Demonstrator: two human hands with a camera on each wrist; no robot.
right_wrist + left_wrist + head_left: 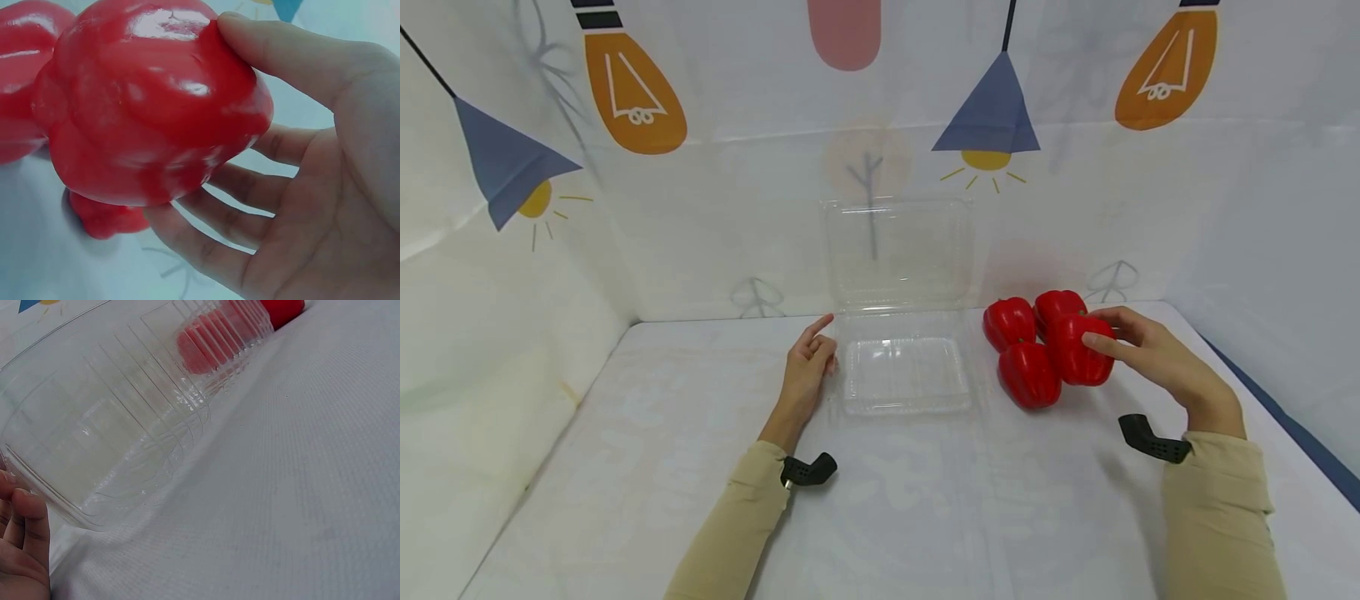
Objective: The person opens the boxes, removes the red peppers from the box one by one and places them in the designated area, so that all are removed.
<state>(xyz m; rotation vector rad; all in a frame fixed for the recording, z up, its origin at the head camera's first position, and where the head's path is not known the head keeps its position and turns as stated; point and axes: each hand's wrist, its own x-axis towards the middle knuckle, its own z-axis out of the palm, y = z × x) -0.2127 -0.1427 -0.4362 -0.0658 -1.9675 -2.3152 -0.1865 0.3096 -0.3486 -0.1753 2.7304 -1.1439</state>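
On the right, my right hand [1157, 354] grips a glossy red bell pepper [1080, 350], thumb on one side and fingers round the other. In the right wrist view this bell pepper [150, 106] fills much of the picture, between the thumb and fingers of the right hand [312, 206]. Three more red bell peppers [1030, 377] cluster beside it. Left of them lies a clear plastic clamshell box [906, 375], its lid [898, 254] raised upright. Loosely bent, my left hand [807, 371] rests at the box's left edge; in the left wrist view its fingertips [30, 503] touch the rim.
A white cloth covers the table [880, 517]. Behind it hangs a pale curtain [737, 200] printed with lamps and bulbs, close to the raised lid. Another pale panel [490, 350] borders the left side. A dark blue strip [1292, 429] runs along the right edge.
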